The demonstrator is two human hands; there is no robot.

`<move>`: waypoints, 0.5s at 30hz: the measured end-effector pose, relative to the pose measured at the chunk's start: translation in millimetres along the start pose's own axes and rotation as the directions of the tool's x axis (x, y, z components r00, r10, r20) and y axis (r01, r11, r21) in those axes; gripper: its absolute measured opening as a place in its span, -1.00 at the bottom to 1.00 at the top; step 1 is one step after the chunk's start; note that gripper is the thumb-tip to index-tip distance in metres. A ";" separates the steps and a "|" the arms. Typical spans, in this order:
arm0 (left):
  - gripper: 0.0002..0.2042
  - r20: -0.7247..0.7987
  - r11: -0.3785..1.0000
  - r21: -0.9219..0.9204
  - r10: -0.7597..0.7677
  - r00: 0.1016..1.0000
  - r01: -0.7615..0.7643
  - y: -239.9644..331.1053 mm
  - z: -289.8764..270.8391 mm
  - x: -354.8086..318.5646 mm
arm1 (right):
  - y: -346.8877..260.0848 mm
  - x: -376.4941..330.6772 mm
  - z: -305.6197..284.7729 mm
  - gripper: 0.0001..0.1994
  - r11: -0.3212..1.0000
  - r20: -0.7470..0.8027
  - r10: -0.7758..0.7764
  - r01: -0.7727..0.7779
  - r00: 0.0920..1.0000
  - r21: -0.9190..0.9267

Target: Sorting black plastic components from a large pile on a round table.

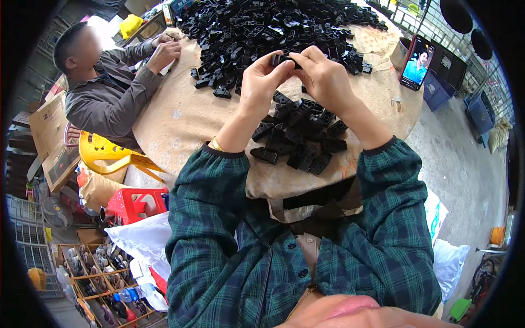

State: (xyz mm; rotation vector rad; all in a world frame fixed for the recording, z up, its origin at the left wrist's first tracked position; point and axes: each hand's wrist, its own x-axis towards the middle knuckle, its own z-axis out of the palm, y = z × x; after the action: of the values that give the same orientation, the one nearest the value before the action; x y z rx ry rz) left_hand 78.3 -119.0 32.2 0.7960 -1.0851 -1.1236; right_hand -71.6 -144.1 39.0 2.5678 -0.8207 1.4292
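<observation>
My left hand point(261, 81) and my right hand point(324, 76) meet above the table, both pinching one small black plastic part point(283, 58) between the fingertips. Just below my hands lies a small heap of black plastic parts point(299, 136) near the table's front edge. A much bigger pile of the same black parts point(273, 27) covers the far half of the round table, which is draped in a beige cloth point(180, 117). Both my sleeves are dark green plaid.
A person in a grey jacket point(109, 93) sits at the table's left, hands near the big pile. A phone point(415, 63) with a lit screen leans at the right rim. A yellow plastic chair point(106, 153), a red stool point(136, 203) and white bags stand lower left.
</observation>
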 end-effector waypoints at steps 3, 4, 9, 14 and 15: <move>-0.77 -0.018 0.996 0.085 -0.020 1.000 0.021 2.1 -3.9 1.3 | -0.8 -0.9 2.5 -0.70 1.000 0.027 -0.012 0.012 1.000 0.012; -0.77 -0.018 0.996 0.085 -0.021 1.000 0.023 3.6 -3.7 1.8 | 0.8 -1.9 4.0 -0.66 0.999 0.036 0.011 -0.013 0.999 0.050; -0.81 0.097 0.947 0.295 0.103 0.990 -0.127 13.6 -3.7 1.7 | 22.7 -1.4 17.5 -0.52 0.787 0.086 0.309 -0.305 0.947 0.536; -0.67 0.256 0.538 0.810 0.036 0.966 -0.235 15.5 -9.4 1.4 | 88.4 2.0 -14.5 -0.61 0.904 0.096 0.342 -0.355 0.935 0.238; -0.64 0.320 0.470 0.840 -0.025 0.947 -0.271 14.7 -14.4 0.8 | 104.5 0.9 -22.6 -0.55 0.944 -0.033 0.328 -0.328 0.944 -0.020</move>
State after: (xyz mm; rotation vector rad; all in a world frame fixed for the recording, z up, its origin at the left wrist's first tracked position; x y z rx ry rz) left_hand 96.4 -116.1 41.5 1.3469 -2.0179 -0.4650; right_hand -140.1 -226.0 34.0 2.4697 -1.3036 1.5192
